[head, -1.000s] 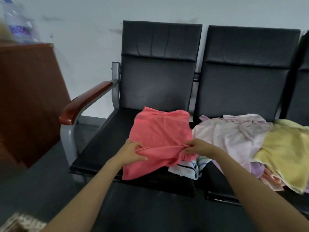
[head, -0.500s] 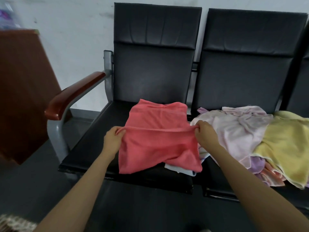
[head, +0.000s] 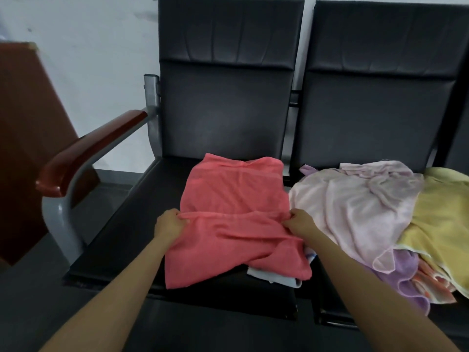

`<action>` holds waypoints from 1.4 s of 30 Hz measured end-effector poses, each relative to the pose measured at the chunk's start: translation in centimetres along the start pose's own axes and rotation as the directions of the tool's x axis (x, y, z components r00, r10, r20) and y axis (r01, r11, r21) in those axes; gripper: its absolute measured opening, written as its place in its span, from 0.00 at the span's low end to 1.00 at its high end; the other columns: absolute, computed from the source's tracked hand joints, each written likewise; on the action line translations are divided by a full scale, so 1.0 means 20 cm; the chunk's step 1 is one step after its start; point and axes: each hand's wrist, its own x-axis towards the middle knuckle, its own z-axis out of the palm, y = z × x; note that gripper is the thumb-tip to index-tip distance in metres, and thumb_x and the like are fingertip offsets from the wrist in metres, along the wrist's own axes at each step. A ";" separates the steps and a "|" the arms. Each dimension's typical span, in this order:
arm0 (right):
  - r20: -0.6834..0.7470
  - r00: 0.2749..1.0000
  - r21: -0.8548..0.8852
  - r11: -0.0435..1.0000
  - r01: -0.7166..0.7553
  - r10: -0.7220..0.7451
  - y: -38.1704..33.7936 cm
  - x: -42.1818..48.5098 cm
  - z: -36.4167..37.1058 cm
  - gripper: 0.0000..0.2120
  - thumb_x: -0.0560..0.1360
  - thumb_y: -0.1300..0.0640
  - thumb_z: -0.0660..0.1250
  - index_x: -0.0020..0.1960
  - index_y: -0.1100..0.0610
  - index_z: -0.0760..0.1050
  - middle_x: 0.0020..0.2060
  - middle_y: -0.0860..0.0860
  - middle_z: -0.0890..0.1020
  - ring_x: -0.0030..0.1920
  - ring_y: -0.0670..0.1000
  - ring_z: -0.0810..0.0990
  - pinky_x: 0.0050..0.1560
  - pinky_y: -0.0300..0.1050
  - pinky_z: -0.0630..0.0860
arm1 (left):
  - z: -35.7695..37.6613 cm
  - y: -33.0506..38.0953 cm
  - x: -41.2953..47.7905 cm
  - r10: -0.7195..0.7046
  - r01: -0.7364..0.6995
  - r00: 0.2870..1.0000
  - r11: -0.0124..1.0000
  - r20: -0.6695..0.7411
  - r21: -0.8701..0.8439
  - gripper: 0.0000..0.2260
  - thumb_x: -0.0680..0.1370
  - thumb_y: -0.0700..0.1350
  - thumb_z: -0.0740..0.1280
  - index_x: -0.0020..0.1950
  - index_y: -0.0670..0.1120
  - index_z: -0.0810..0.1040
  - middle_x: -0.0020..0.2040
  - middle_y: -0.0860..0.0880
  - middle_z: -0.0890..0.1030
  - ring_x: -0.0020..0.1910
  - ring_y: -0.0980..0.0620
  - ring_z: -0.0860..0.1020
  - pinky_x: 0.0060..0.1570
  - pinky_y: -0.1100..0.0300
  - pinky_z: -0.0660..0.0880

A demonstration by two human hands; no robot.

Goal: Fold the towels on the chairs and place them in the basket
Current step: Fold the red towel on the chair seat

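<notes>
A coral-pink towel (head: 233,194) lies spread on the seat of the left black chair (head: 132,224). My left hand (head: 168,226) pinches its left edge and my right hand (head: 300,222) pinches its right edge, with a fold line stretched taut between them. The towel's near part hangs over the seat front. A white-and-blue striped towel (head: 274,276) peeks out from under it. On the right chair (head: 375,118) lies a heap: a pale pink towel (head: 355,207), a yellow towel (head: 441,219), a lilac towel (head: 406,278) and an orange one (head: 431,283). No basket is in view.
A wooden armrest (head: 86,153) on a grey metal frame bounds the left chair. A brown wooden cabinet (head: 28,138) stands at far left against a pale wall. Dark floor lies in front of the chairs.
Both hands have pulled apart to the towel's side edges and stretched the fold tight, then lowered it onto the towel. The view has dropped and moved closer to the chairs.
</notes>
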 end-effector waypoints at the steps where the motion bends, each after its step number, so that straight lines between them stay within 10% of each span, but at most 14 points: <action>1: -0.026 1.000 0.002 1.000 0.009 -0.009 0.00 0.00 0.00 0.03 0.73 0.63 0.65 0.41 0.61 0.71 0.34 0.52 0.75 0.37 0.52 0.73 0.38 0.44 0.69 | -0.01 0.00 -0.01 0.015 -0.015 1.000 1.000 -0.004 -0.013 0.06 0.76 0.43 0.66 0.45 0.40 0.76 0.43 0.44 0.77 0.44 0.44 0.76 0.41 0.56 0.70; 7: -0.220 0.971 0.103 0.988 0.113 -0.088 -0.04 -0.09 0.00 0.09 0.76 0.64 0.62 0.55 0.66 0.72 0.47 0.57 0.76 0.49 0.57 0.75 0.49 0.44 0.67 | -0.02 0.03 -0.09 -0.069 0.068 0.997 0.997 0.034 0.027 0.03 0.75 0.40 0.65 0.46 0.41 0.75 0.52 0.42 0.69 0.51 0.42 0.73 0.46 0.55 0.72; 11: -0.195 0.971 0.120 0.979 0.162 -0.137 -0.09 -0.15 -0.04 0.11 0.77 0.63 0.63 0.58 0.66 0.72 0.50 0.57 0.77 0.49 0.54 0.73 0.46 0.41 0.63 | -0.05 0.04 -0.16 -0.043 0.031 0.993 0.994 0.113 0.105 0.07 0.75 0.42 0.66 0.49 0.39 0.78 0.50 0.42 0.80 0.51 0.43 0.78 0.47 0.55 0.74; 21: -0.439 0.873 0.343 0.859 0.381 -0.212 -0.41 -0.41 -0.34 0.03 0.76 0.65 0.63 0.50 0.60 0.72 0.40 0.50 0.75 0.44 0.50 0.71 0.42 0.39 0.63 | -0.53 0.18 -0.35 0.057 -0.182 0.972 0.791 -0.227 -0.583 0.04 0.78 0.39 0.63 0.52 0.42 0.70 0.48 0.44 0.76 0.48 0.47 0.74 0.44 0.55 0.72; 31: -0.009 0.992 -0.144 0.982 0.125 -0.128 -0.18 -0.69 -0.20 0.03 0.75 0.64 0.63 0.44 0.59 0.68 0.40 0.53 0.73 0.45 0.51 0.71 0.39 0.44 0.65 | -0.53 -0.14 -0.61 0.022 -0.003 0.996 0.973 0.082 -0.229 0.03 0.75 0.38 0.67 0.45 0.41 0.73 0.48 0.39 0.77 0.46 0.44 0.76 0.45 0.54 0.72; 36: -0.040 0.999 0.004 0.999 0.032 -0.032 -0.08 -0.70 -0.12 0.03 0.76 0.64 0.59 0.43 0.61 0.69 0.41 0.56 0.74 0.45 0.55 0.74 0.40 0.43 0.67 | -0.40 -0.14 -0.66 -0.003 0.004 0.994 1.000 0.109 -0.008 0.05 0.77 0.42 0.63 0.49 0.40 0.74 0.48 0.43 0.76 0.44 0.46 0.74 0.40 0.57 0.68; 42: -0.045 0.998 0.430 0.903 -0.014 0.037 -0.14 -0.58 -0.25 0.11 0.76 0.58 0.60 0.52 0.62 0.77 0.41 0.52 0.76 0.42 0.51 0.72 0.41 0.43 0.68 | -0.47 0.05 -0.59 0.011 0.058 0.989 0.883 0.144 -0.466 0.06 0.78 0.43 0.64 0.49 0.41 0.77 0.48 0.43 0.79 0.45 0.48 0.76 0.43 0.55 0.72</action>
